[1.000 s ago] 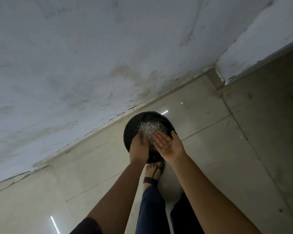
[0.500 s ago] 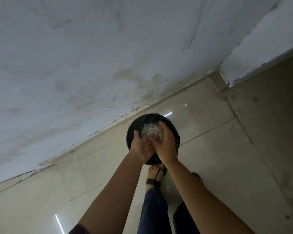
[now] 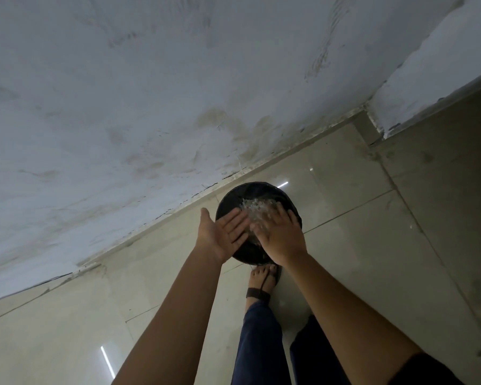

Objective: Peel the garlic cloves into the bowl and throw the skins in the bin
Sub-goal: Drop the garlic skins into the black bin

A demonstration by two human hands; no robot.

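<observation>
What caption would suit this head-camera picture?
Left hand and right hand, both open, above a black bin of pale garlic skins on tiled floor.

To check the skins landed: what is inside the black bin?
Pale garlic skins lie inside the bin. The left hand and right hand hide its near part.
</observation>
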